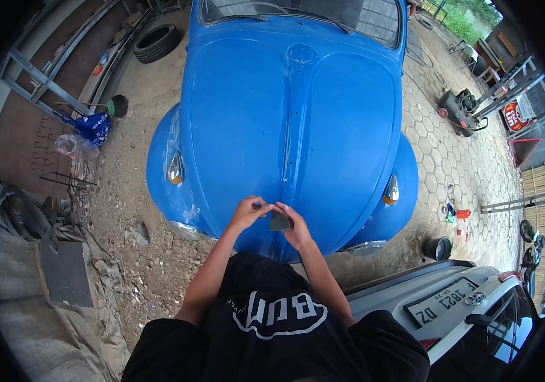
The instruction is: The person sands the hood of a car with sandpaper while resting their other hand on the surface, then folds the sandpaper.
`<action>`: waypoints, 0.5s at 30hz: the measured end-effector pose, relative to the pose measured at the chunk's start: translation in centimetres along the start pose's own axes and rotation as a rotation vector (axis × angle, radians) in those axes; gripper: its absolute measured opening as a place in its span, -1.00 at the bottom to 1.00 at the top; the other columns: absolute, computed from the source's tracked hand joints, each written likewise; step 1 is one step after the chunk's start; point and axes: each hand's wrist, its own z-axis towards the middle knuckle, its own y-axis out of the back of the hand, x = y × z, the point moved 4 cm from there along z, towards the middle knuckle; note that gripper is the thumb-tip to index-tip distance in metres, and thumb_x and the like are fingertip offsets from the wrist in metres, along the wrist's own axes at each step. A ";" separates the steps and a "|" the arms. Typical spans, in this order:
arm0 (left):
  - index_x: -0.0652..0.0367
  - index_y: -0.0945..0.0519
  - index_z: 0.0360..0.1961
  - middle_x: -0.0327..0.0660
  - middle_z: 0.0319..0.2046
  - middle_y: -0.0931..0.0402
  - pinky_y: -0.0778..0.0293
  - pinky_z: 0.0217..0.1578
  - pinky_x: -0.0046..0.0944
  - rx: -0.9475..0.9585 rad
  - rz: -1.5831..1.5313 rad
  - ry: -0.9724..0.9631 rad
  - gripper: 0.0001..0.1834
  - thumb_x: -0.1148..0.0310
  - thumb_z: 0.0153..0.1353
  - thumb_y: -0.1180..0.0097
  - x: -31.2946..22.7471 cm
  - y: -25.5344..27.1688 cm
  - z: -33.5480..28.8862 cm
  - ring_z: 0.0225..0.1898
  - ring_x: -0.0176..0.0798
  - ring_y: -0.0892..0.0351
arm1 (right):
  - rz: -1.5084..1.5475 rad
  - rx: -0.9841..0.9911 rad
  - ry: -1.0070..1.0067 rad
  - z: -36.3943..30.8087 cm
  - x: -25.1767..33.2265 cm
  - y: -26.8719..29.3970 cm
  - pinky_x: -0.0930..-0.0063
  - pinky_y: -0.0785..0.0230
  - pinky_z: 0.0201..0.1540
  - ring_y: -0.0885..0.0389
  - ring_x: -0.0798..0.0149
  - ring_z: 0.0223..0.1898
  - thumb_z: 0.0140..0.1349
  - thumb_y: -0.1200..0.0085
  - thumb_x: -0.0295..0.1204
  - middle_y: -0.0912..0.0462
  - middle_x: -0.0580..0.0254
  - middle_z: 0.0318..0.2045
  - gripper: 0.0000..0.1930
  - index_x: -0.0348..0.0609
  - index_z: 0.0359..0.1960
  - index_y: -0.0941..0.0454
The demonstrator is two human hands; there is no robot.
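Both my hands meet over the front of a blue car hood (237,127) with a dull, patchy finish. My right hand (295,227) is closed on a small dark grey piece of sandpaper (279,221), its fingers bent over the upper edge. From the other side, my left hand (247,212) has thumb and fingers pinched at the same edge, its fingertips against those of the right. Exactly how much of the sheet lies inside the left pinch is hidden. A raised ridge with small holes runs down the hood's middle.
Fenders with orange turn signals (175,170) flank the hood. Behind me on the right stands a silver car (438,312). A black bucket (438,248), a red container (463,214) and an air compressor (460,113) are at right. On the left lie a tire (156,43) and rubble.
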 end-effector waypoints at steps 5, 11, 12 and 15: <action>0.20 -0.48 -0.54 -0.21 -0.33 -0.54 -0.65 -0.48 -0.34 -0.241 0.130 0.114 -0.54 0.09 0.28 -0.35 0.3 1.5 -3.0 -0.34 -0.38 -0.61 | -0.549 0.013 0.122 0.3 -2.2 -0.2 0.49 -0.47 -0.02 -0.62 0.41 -0.02 0.28 -0.30 -0.43 -0.67 0.17 0.03 -0.56 -0.24 0.18 -0.54; 0.21 -0.54 -0.48 -0.26 -0.47 -0.56 -0.54 -0.60 -0.37 -0.212 0.014 0.139 -0.59 0.11 0.24 -0.39 1.3 4.6 -4.5 -0.45 -0.44 -0.59 | -0.900 -0.114 0.127 1.1 -3.3 -1.8 0.55 -0.42 -0.11 -0.61 0.47 -0.21 0.23 -0.34 -0.43 -0.72 0.24 -0.25 -0.71 -0.30 -0.06 -0.67; 0.22 -0.60 -0.44 -0.23 -0.47 -0.59 -0.54 -0.58 -0.37 -0.134 -0.055 0.069 -0.62 0.12 0.22 -0.42 1.1 4.7 -4.5 -0.45 -0.43 -0.60 | -0.900 -0.145 0.150 1.0 -3.3 -2.1 0.53 -0.43 -0.13 -0.60 0.46 -0.24 0.22 -0.35 -0.42 -0.72 0.26 -0.30 -0.73 -0.31 -0.10 -0.69; 0.23 -0.64 -0.37 -0.29 -0.45 -0.58 -0.61 -0.49 -0.37 -0.025 -0.076 0.046 -0.74 0.27 0.23 -0.42 1.3 5.9 -3.8 -0.43 -0.44 -0.59 | -0.917 -0.070 0.253 1.2 -2.9 -3.5 0.48 -0.45 -0.15 -0.62 0.44 -0.26 0.21 -0.36 -0.38 -0.72 0.32 -0.34 -0.74 -0.27 -0.12 -0.70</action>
